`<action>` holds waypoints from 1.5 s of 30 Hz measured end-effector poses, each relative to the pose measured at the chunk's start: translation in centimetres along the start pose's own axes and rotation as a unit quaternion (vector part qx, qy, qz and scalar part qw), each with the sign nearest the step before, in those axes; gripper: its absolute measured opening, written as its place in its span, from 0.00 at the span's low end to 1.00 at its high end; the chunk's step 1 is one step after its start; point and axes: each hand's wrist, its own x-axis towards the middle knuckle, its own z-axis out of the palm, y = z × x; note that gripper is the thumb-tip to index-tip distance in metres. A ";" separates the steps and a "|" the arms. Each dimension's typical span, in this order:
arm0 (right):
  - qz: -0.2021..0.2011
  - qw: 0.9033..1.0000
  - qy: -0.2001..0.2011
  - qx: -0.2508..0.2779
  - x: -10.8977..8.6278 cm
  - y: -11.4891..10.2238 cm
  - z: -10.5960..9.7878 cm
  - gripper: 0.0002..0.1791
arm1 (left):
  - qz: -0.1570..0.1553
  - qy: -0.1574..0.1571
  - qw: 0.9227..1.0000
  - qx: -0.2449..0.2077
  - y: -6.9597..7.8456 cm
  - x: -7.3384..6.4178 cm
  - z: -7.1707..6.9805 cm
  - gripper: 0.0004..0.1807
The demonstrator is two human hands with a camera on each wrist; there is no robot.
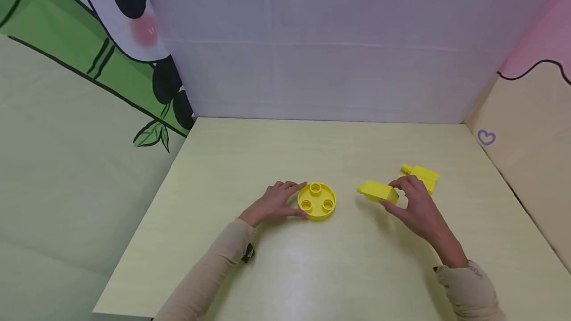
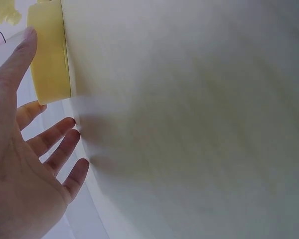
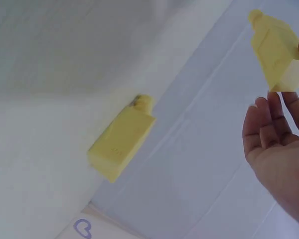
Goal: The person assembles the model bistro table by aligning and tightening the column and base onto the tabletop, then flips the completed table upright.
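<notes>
A round yellow base (image 1: 316,202) with a raised rim and three hollow round studs lies on the table. At its left side, my left hand (image 1: 277,203) grips the rim between thumb and forefinger; the other fingers spread loosely in the left wrist view. My right hand (image 1: 416,207) pinches a yellow bottle-shaped block (image 1: 376,190) by its wide end, above the table. Its round knob points left toward the base. Another similar yellow block (image 3: 122,139) lies on the table beyond the right hand, partly hidden by that hand in the head view.
The pale wooden table (image 1: 285,147) meets a plain lilac backdrop (image 1: 312,73) at the back. Printed cloth panels stand at both sides, a green bamboo drawing (image 1: 111,63) on the left and a small heart (image 1: 486,137) on the right.
</notes>
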 end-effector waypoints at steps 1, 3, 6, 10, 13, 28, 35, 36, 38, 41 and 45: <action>-0.012 1.000 -0.003 0.003 0.3 -0.5 0.2 0.22 | 0.001 0.000 1.000 0.001 0.0 0.0 0.0 0.50; -0.026 1.000 -0.015 0.009 0.7 -1.6 0.7 0.21 | 0.001 0.002 1.000 0.003 -0.1 0.1 0.0 0.50; -0.030 0.999 -0.040 0.017 1.4 -2.9 1.6 0.21 | -0.001 0.001 1.000 0.004 -0.1 0.2 -0.1 0.51; -0.042 0.997 -0.064 0.029 2.1 -3.9 2.8 0.20 | -0.003 -0.001 1.000 0.003 -0.1 0.3 -0.1 0.51; -0.060 0.995 -0.071 0.030 2.6 -4.3 3.5 0.19 | -0.004 -0.003 1.000 0.003 0.0 0.3 -0.1 0.51; -0.082 0.991 -0.104 -0.013 4.3 -5.4 4.6 0.21 | -0.004 0.001 1.000 0.001 0.4 0.4 -0.4 0.50; -0.077 0.992 -0.084 -0.057 4.7 -6.1 5.4 0.21 | -0.007 0.001 1.000 -0.003 0.4 0.3 -0.3 0.49; -0.074 0.992 -0.084 -0.065 4.6 -6.2 5.5 0.21 | -0.007 0.000 1.000 -0.002 0.4 0.3 -0.2 0.50; -0.068 0.991 -0.083 -0.077 4.6 -6.3 5.9 0.22 | -0.007 -0.001 1.000 -0.001 0.3 0.3 -0.1 0.50; -0.061 0.990 -0.083 -0.092 4.4 -6.4 6.4 0.23 | -0.008 -0.003 1.000 -0.002 0.1 0.2 0.0 0.50; -0.054 0.990 -0.094 -0.094 4.2 -6.5 6.6 0.27 | -0.006 -0.002 1.000 -0.004 0.0 0.1 0.1 0.50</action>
